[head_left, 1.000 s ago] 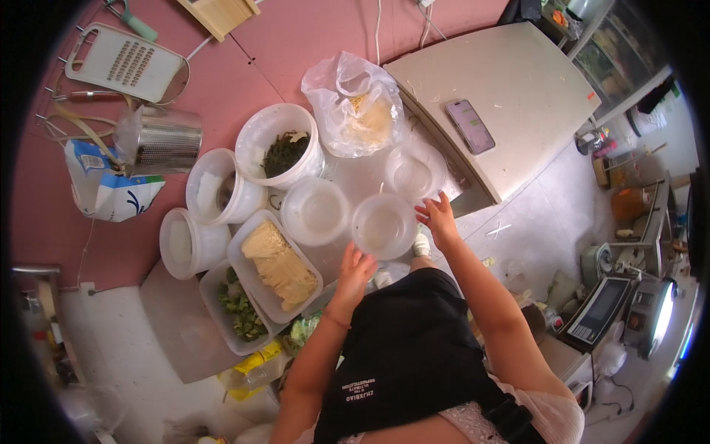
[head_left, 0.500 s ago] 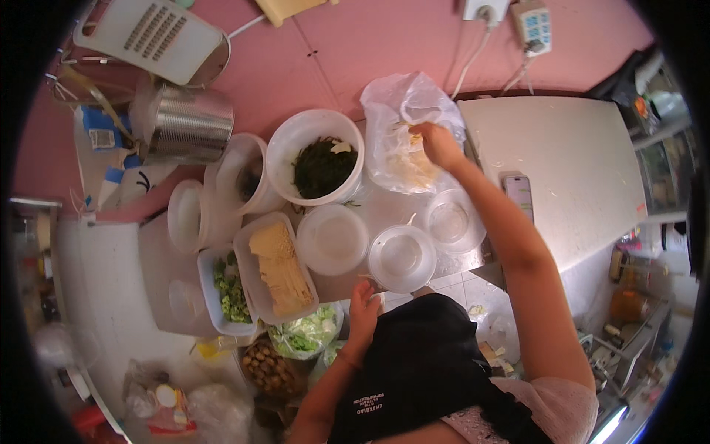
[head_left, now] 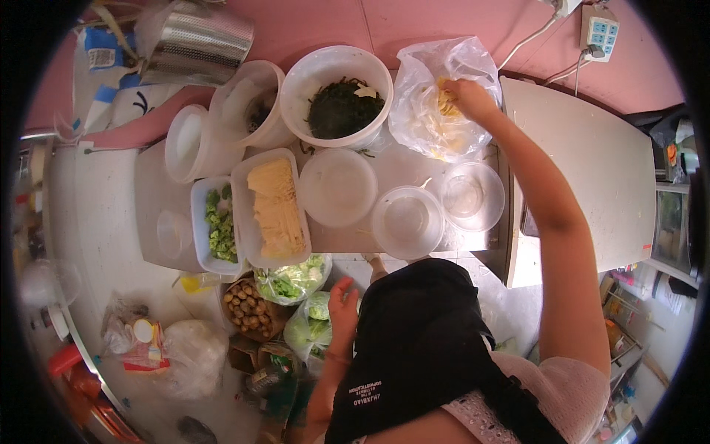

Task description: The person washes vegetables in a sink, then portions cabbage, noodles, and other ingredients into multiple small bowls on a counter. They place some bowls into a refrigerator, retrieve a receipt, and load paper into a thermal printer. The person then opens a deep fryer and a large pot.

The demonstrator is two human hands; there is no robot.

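My right hand [head_left: 470, 99] reaches to the far side of the table, into the mouth of a clear plastic bag [head_left: 411, 89]. Its fingers are closed on yellow noodle-like strands [head_left: 446, 103], and more pale strands show through the bag. Low by the table's near edge, my left hand [head_left: 342, 305] is empty with its fingers apart. Two round clear plastic bowls [head_left: 408, 222] [head_left: 473, 196] stand between the bag and my body. Left of them sits a wider whitish round tub [head_left: 338, 187].
A white bucket [head_left: 296, 74] holds dark green strips. Trays hold stacked tan sheets [head_left: 274, 200] and broccoli [head_left: 220, 229]. Bagged greens [head_left: 296, 281] and a box of small brown potato-like things [head_left: 250, 307] are below the table edge. A pale cabinet top [head_left: 584, 163] lies right.
The whole view has shifted, showing the table higher up. My right hand now shows a clump of yellow strands at its fingertips. My left hand has moved lower, away from the table edge.
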